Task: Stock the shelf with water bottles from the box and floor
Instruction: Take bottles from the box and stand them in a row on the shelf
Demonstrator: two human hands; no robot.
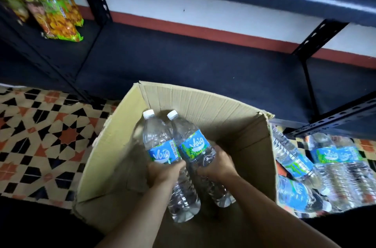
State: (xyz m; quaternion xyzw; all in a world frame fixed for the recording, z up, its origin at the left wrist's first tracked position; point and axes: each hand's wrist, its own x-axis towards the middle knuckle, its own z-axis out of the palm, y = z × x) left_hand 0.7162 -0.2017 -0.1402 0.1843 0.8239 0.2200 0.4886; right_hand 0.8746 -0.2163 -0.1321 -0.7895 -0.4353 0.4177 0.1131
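An open cardboard box sits on the floor in front of a dark shelf. My left hand grips a clear water bottle with a blue label and white cap, held above the box. My right hand grips a second, matching water bottle right beside it. Both bottles tilt with their caps pointing away from me and to the left, and they touch side by side. Several more water bottles lie on the floor to the right of the box.
The bottom shelf board is bare in the middle, with snack bags on its far left. Black metal uprights and a slotted rail stand at the right. A patterned tile floor lies to the left of the box.
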